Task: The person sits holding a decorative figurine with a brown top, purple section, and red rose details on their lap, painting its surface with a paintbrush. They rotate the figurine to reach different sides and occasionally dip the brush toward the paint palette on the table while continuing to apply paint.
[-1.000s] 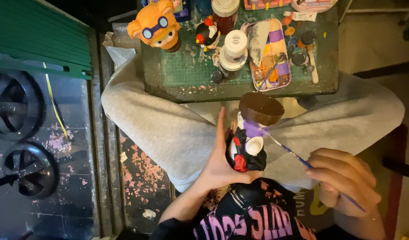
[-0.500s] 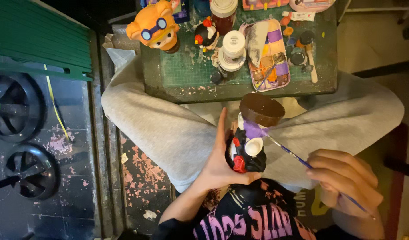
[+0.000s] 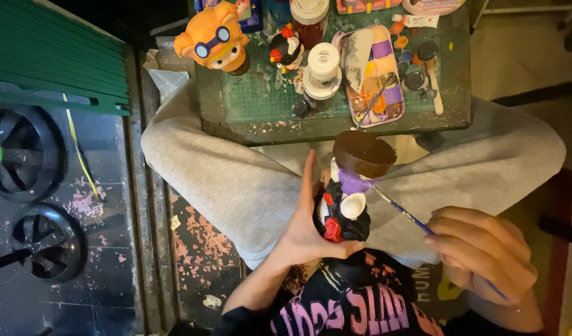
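— Where is the figurine (image 3: 345, 208) located?
— Above the grey-trousered lap (image 3: 236, 180), just below the green table (image 3: 267, 106); it is gripped at its base by the left hand (image 3: 304, 230).
— And the right hand (image 3: 485, 252)?
— It is closed around a thin paintbrush (image 3: 401, 208), whose tip is placed against the figurine's purple part.

left hand (image 3: 307, 227): fingers extended upward, thumb curled under | right hand (image 3: 485, 252): fingers curled, seemingly pinching
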### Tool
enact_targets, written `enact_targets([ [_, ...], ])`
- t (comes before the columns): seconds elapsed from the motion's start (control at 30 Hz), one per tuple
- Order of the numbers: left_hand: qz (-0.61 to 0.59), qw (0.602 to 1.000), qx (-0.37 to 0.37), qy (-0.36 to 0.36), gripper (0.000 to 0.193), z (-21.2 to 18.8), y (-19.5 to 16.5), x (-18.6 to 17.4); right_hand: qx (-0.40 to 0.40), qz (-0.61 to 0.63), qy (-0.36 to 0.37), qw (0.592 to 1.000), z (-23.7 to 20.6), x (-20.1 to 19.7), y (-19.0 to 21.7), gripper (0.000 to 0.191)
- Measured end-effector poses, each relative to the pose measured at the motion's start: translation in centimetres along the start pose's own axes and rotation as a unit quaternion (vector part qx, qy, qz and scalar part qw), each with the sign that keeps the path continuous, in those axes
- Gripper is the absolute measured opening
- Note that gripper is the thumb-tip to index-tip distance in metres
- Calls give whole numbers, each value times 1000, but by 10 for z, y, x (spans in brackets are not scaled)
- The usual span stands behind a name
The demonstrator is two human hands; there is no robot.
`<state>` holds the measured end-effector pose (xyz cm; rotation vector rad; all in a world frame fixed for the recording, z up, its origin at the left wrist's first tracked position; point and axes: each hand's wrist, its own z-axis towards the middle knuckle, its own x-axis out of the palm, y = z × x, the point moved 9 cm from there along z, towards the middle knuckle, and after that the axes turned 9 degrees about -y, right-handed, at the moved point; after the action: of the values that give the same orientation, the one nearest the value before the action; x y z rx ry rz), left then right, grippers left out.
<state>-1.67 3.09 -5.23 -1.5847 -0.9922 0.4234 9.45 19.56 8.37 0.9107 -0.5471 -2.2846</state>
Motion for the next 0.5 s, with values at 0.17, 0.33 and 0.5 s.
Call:
enact_targets([
  [0.17, -25, 1000, 8, 1, 149, 2, -1, 0, -9, 4, 33, 999, 6, 2, 2, 12],
  [0.33, -12, 1000, 0, -3, 150, 1, -1, -1, -28, 10, 28, 999, 0, 2, 3, 6],
  [0.5, 7, 1000, 9, -2, 149, 1, -4, 0, -1, 7, 30, 1000, 7, -7, -2, 5],
])
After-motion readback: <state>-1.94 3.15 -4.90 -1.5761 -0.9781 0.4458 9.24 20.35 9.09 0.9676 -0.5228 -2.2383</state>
